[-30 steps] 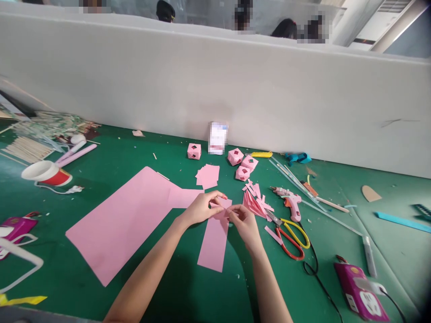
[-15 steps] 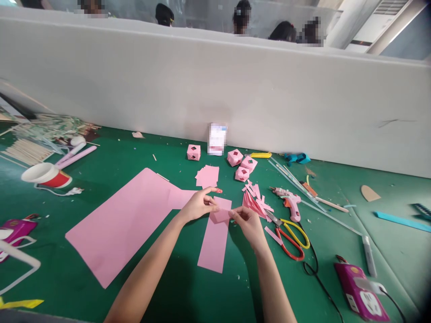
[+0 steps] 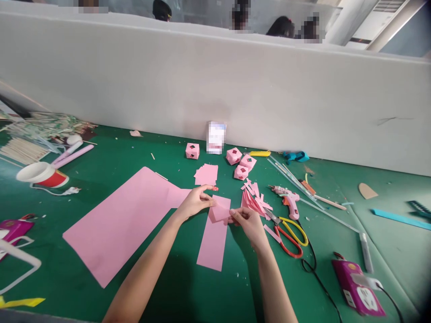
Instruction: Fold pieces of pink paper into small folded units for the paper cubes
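Note:
Between my hands is a small pink paper piece (image 3: pixel 221 212), held over a long pink strip (image 3: pixel 213 244) that lies on the green table. My left hand (image 3: pixel 197 202) pinches the piece's left edge, its index finger stretched out above. At the right edge, my right hand (image 3: pixel 247 222) grips it between thumb and fingers. A large pink sheet (image 3: pixel 124 224) lies to the left. Behind my hands rests a stack of small pink squares (image 3: pixel 206 174). Folded pink strips (image 3: pixel 251 202) lie just beyond my right hand.
Pink paper boxes (image 3: pixel 192 151) and a propped phone (image 3: pixel 216 137) stand near the white partition (image 3: pixel 215 80). Scissors (image 3: pixel 289 237), a glue gun (image 3: pixel 289 202) and a purple power socket (image 3: pixel 358 287) lie right; a paper cup (image 3: pixel 42 175) is left. People's heads show beyond.
The view has shifted slightly. My left hand has drawn back a little to the left along the small piece; both hands still hold it.

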The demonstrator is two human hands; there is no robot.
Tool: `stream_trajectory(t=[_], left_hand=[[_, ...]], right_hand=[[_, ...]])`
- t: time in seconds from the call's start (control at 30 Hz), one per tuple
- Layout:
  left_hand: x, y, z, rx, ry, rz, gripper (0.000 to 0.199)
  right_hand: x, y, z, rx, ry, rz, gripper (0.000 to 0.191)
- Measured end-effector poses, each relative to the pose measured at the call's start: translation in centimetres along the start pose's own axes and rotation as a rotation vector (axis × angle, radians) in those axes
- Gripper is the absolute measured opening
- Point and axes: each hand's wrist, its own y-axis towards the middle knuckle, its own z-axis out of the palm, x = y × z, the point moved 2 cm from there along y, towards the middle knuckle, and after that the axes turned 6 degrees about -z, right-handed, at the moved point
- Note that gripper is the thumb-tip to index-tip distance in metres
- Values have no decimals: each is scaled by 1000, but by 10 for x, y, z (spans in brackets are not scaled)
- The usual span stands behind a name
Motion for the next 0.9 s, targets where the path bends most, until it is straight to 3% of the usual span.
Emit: stream_trajectory(t=[0.57, 0.9], left_hand=[[5, 1, -2, 40, -13, -61, 64], [4, 0, 2, 89, 7, -68, 67]], right_hand=[[-8, 1, -12, 8, -9, 49, 59], [-5, -4, -17, -11, -148, -166, 41]])
